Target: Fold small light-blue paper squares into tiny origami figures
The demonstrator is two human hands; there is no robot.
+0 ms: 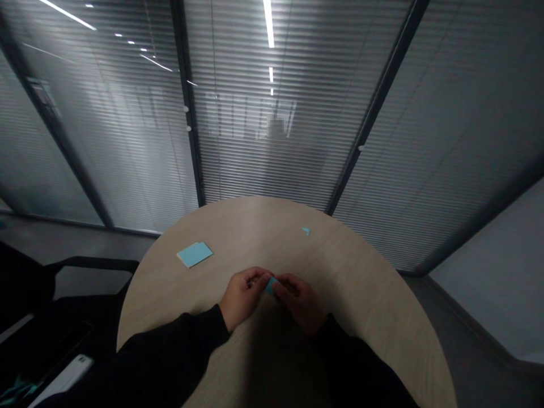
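Note:
Between my two hands is a small piece of blue paper [270, 285], mostly covered by my fingers. My left hand [245, 294] pinches its left side with thumb and fingers. On the other side, my right hand [300, 300] is closed on the same paper, thumb on top. Both hands are just above the near middle of the table. To the left lies a stack of light blue paper sheets [195, 254]. A tiny folded or torn blue scrap [306, 230] rests farther back on the right; its exact shape is too small to tell.
The round wooden table [365, 266] has a curved edge all around. A black chair [96, 262] stands at the left, with a white device [68, 377] near it. Behind the table are glass partitions with blinds [263, 164], and a white wall [497, 272] is at the right.

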